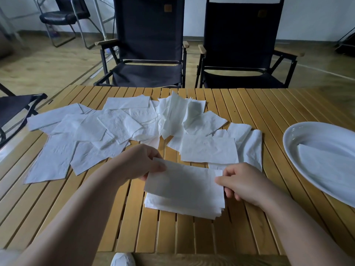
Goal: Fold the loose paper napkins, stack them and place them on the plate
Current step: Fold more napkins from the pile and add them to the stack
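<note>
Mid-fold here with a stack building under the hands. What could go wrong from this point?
1. The stack under the held napkin is already fanned at its right edge; adding more may skew it further.
2. The left hand and right hand pinch only the ends, so the thin sheet may sag or crease off-line.
3. The plate sits at the far right, so the carry might spill the stack.

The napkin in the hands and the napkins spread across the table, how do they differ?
The held napkin is folded into a neat rectangle; the spread napkins lie open and crumpled. It sits over a tidy stack; they overlap at random. Both are white paper.
</note>
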The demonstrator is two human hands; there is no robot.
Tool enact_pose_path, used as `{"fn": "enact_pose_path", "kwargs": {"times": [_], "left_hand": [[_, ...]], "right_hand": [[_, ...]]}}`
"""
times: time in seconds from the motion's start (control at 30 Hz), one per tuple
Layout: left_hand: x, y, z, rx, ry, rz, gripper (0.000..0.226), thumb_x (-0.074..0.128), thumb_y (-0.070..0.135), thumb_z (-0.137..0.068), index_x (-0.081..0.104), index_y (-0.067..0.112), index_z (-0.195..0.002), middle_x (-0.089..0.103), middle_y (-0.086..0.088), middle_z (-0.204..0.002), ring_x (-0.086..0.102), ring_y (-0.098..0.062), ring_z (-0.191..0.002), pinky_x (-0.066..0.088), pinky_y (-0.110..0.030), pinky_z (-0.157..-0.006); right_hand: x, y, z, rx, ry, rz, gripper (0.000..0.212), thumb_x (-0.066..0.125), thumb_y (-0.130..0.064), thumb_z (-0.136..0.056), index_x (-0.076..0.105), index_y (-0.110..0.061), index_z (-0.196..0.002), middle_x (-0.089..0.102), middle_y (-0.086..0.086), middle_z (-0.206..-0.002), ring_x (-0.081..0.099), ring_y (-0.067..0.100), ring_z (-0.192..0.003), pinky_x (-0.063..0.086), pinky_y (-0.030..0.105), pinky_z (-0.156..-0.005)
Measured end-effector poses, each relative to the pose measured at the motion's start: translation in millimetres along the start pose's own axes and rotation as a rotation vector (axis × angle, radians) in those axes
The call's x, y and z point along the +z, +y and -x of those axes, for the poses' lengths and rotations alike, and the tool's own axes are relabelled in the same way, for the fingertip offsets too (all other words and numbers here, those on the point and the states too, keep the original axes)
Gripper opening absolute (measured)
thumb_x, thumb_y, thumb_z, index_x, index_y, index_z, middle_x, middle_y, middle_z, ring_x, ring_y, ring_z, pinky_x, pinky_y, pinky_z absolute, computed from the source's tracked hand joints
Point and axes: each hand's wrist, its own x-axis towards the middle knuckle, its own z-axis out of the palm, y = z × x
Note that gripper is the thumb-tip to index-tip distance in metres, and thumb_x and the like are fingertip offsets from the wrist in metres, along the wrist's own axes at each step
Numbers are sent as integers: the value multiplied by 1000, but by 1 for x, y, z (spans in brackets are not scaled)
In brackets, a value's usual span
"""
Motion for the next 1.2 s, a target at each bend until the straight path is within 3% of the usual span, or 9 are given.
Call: {"fn": "enact_pose_path", "kwargs": {"times": [0.1,0.2,0.3,0.43,0.57,0.7,0.9,1.03,1.2], "left_hand": [[-2,-2,-1,-7,14,23,6,75,23,-87,75,18,-84,74,-4,-80,72,-18,-72,54,-21,-57],[0,-5,-2,-24,16,-111,14,78,33,-83,72,20,-83,73,-7,-82,71,-24,-76,57,-27,-64],[1,-7,-5,-41,12,-181,27,79,40,-80,65,19,-90,71,-7,-83,68,-19,-71,58,-26,-63],[0,-6,-7,-40,43,-190,43,79,43,-77,58,21,-108,67,-2,-98,67,-16,-80,61,-31,-70],[2,-4,-6,30,15,-233,52,78,47,-78,60,28,-123,60,6,-117,59,-10,-95,52,-21,-77],[6,-3,-9,53,-32,-298,56,77,46,-79,60,28,-130,57,8,-121,55,-13,-102,46,-23,-83],[10,-1,-14,54,-60,-372,56,76,47,-80,61,22,-128,57,4,-113,57,-17,-99,51,-27,-83],[11,-2,-15,62,-67,-388,49,76,45,-81,63,20,-121,58,2,-109,57,-18,-97,51,-27,-81],[11,-4,-14,92,-58,-367,44,77,41,-81,64,23,-119,60,4,-112,58,-18,-97,53,-29,-85]], "right_hand": [[0,0,0,-1,7,-23,28,65,-32,-90,64,-12,-71,70,2,-62,52,10,-46,49,30,-61],[2,2,-2,20,-7,-9,28,66,-35,-90,64,-14,-72,71,2,-63,52,10,-47,48,28,-61],[4,5,-4,34,18,-16,28,70,-40,-86,64,-16,-74,71,2,-67,56,11,-53,48,30,-62],[4,4,-5,5,127,-29,30,73,-51,-83,63,-25,-95,61,-7,-83,61,11,-80,43,25,-61],[6,1,-2,-30,120,-19,41,71,-55,-83,61,-28,-112,58,-11,-92,57,5,-85,40,20,-60],[12,3,-3,-55,101,53,57,73,-61,-78,58,-31,-125,55,-16,-102,53,2,-89,39,14,-61],[19,8,-11,-86,92,102,43,74,-61,-77,63,-28,-102,65,-11,-92,61,8,-83,38,20,-58],[22,8,-13,-93,85,94,48,74,-59,-78,65,-26,-111,68,-8,-98,63,10,-86,39,20,-59],[23,3,-8,-128,103,119,28,75,-51,-82,57,-31,-88,61,-9,-82,59,9,-74,38,20,-57]]}}
